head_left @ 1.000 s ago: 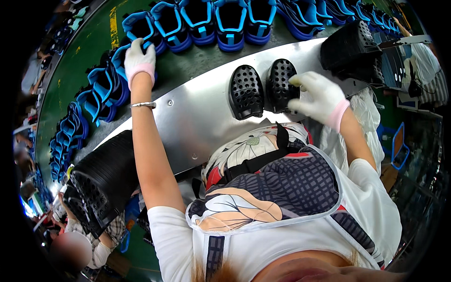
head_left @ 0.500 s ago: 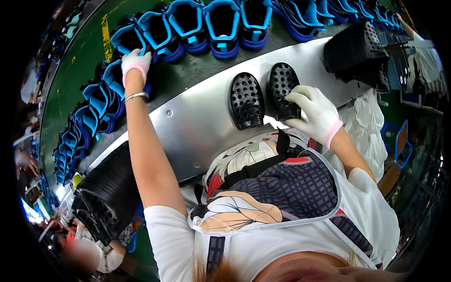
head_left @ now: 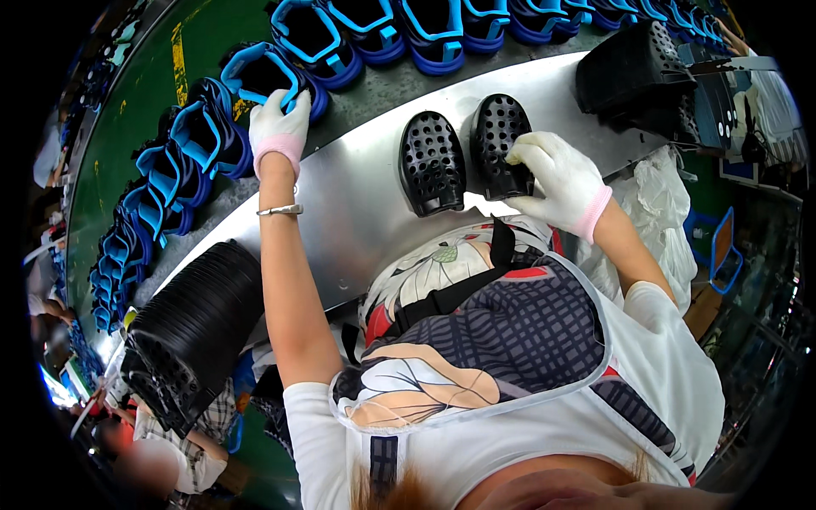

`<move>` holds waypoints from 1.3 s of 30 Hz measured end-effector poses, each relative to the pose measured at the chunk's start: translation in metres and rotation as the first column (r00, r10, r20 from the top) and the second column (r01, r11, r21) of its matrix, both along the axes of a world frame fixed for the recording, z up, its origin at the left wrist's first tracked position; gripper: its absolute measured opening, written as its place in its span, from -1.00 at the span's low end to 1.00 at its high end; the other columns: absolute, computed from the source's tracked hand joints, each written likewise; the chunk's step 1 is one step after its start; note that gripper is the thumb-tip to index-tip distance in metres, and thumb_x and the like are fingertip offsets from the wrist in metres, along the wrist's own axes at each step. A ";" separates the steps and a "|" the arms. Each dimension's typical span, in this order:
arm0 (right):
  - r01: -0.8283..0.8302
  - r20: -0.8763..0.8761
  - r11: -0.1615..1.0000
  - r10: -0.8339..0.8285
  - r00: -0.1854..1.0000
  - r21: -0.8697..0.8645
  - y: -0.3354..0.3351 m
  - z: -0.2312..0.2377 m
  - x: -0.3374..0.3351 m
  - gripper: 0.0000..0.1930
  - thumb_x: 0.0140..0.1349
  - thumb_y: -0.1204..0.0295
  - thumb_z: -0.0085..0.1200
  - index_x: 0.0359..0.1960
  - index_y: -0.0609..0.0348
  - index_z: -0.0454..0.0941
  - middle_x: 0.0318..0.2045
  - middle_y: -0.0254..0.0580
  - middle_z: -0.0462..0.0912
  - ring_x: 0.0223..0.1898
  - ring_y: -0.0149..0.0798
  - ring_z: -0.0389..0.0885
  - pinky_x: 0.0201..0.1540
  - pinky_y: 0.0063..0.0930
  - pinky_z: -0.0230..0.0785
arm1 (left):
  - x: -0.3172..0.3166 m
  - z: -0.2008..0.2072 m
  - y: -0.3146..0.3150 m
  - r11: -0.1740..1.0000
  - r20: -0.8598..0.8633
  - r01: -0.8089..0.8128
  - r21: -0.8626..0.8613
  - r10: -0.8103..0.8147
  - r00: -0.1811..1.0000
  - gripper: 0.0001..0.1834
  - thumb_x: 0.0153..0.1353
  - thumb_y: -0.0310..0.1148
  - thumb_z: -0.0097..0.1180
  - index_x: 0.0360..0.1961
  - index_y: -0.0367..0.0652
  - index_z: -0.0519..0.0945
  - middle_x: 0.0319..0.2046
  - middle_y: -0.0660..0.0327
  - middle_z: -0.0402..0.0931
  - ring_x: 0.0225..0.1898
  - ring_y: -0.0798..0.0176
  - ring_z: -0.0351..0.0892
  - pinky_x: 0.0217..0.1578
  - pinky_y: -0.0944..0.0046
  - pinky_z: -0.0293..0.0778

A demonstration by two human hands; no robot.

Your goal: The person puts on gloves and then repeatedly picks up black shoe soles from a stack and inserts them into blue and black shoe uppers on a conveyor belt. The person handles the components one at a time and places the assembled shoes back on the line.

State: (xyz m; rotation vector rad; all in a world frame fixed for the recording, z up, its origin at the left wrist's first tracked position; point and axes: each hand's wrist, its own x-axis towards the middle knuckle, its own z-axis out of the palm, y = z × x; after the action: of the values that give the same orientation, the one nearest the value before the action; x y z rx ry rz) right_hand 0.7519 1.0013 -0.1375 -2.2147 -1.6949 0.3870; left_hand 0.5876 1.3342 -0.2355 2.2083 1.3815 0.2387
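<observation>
My left hand (head_left: 279, 132), in a white glove with a pink cuff, pinches the heel rim of a dark shoe with bright blue trim (head_left: 259, 72). My right hand (head_left: 561, 180), gloved the same way, has its thumb and fingers on the square end of a black perforated toe-shaped insert (head_left: 501, 136). A matching black insert (head_left: 432, 157) lies to its left, apart from my hands. Both rest on a metal ledge (head_left: 365, 170) in front of me.
Blue-trimmed shoes (head_left: 433, 38) line the green surface beyond the ledge, curving away both sides. A stack of black inserts (head_left: 200, 319) stands at left, another (head_left: 629, 81) at far right. White plastic bags (head_left: 659, 204) hang by my right arm. Other people are at the left and right edges.
My left hand and the shoe have moved right and slightly nearer, with a gap from the neighbouring shoe. The shoe row has shifted right. My right hand stays at the same insert; the view shifted slightly.
</observation>
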 end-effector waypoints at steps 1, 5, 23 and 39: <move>0.011 0.004 1.000 -0.011 1.000 -0.011 0.000 0.006 -0.003 -0.55 -0.14 0.34 0.35 -0.16 0.10 0.50 -0.12 -0.17 0.54 -0.08 -0.04 0.55 -0.08 -0.24 0.47 | -0.007 -0.004 0.002 1.000 0.089 0.019 0.009 -0.020 0.996 -0.48 0.13 0.07 0.15 0.00 -0.04 0.63 -0.16 -0.08 0.52 -0.10 -0.09 0.53 0.00 0.10 0.43; 0.063 -0.083 0.998 -0.061 0.995 0.017 -0.002 0.031 -0.006 -0.54 -0.13 0.33 0.37 -0.14 0.09 0.50 -0.13 -0.18 0.54 -0.10 -0.06 0.57 -0.07 -0.29 0.48 | -0.023 0.006 -0.006 0.993 0.236 -0.059 0.099 0.034 0.971 -0.35 0.15 0.10 0.14 0.15 -0.12 0.54 -0.09 -0.04 0.53 -0.12 0.03 0.57 -0.04 0.13 0.46; -0.167 -0.060 0.985 0.169 0.984 0.034 0.143 0.038 -0.080 -0.54 0.15 0.11 0.19 -0.04 0.17 0.48 -0.21 -0.01 0.54 -0.21 0.00 0.59 -0.19 -0.19 0.45 | -0.063 0.031 -0.090 0.507 0.836 0.739 -0.444 0.530 0.139 -0.55 0.41 -0.13 -0.02 0.14 -0.25 0.39 0.05 0.10 0.49 0.08 0.15 0.50 0.15 0.06 0.41; -0.167 0.124 0.862 0.254 0.959 -0.478 0.300 0.043 -0.038 -0.41 0.13 -0.09 0.04 -0.29 0.32 0.64 -0.45 0.07 0.63 -0.36 -0.04 0.62 -0.23 -0.27 0.46 | -0.056 -0.006 -0.025 0.999 0.612 -0.028 0.039 -0.002 0.791 -0.54 0.11 -0.19 0.25 -0.04 -0.24 0.53 0.08 -0.07 0.40 -0.02 -0.12 0.50 -0.01 0.08 0.46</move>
State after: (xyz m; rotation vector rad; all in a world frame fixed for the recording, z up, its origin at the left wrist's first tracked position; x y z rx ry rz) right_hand 0.7136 1.3015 -0.0944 -2.4545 -2.1414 0.7338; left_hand 0.5312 1.3087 -0.2417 1.8926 1.0212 0.9159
